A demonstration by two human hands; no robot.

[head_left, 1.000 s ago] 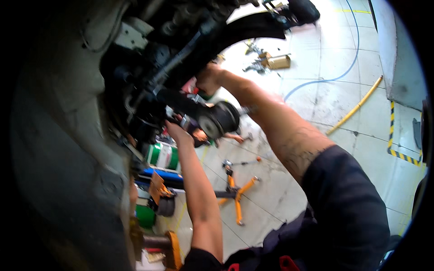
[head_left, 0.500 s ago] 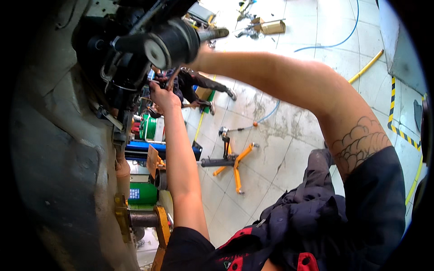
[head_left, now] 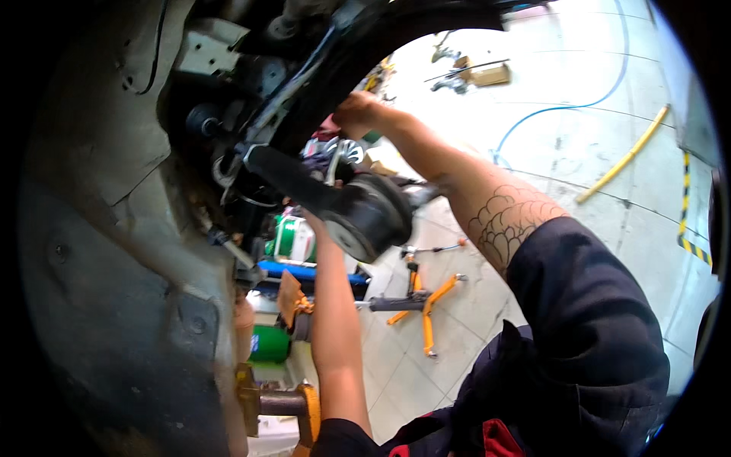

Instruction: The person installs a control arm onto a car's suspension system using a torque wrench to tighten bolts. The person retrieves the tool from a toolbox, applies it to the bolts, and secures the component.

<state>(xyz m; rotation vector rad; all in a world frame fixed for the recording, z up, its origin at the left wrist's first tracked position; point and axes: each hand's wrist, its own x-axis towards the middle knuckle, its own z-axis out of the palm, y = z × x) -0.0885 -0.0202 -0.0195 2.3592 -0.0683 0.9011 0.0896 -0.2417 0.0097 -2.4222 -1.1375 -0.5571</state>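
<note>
A black tie rod end (head_left: 369, 217) with a fat round ball joint hangs close in front of me, its stud pointing right. Its shaft runs up left to a metal nut (head_left: 257, 158) among dark suspension parts. Behind it, my left forearm (head_left: 335, 320) reaches upward; that hand is almost wholly hidden by the joint, so its fingers do not show. My right hand (head_left: 356, 114) is beyond the joint, beside a dark curved car part (head_left: 335, 72). Its fingers look curled, but their tips are blurred and partly hidden, and I cannot make out anything in them.
The car's grey underside (head_left: 106, 289) fills the left. An orange-legged stand (head_left: 428, 324) is on the tiled floor below. Farther right lie a blue hose (head_left: 525, 118) and a yellow tube (head_left: 624, 164). A small cardboard box (head_left: 491, 75) sits near metal parts. A yellow lift arm (head_left: 308, 415) is lower left.
My view has shifted, and the tie rod end now appears lower and farther right, covering my left hand. My right hand, formerly behind the joint, shows above it, with the elbow less raised.
</note>
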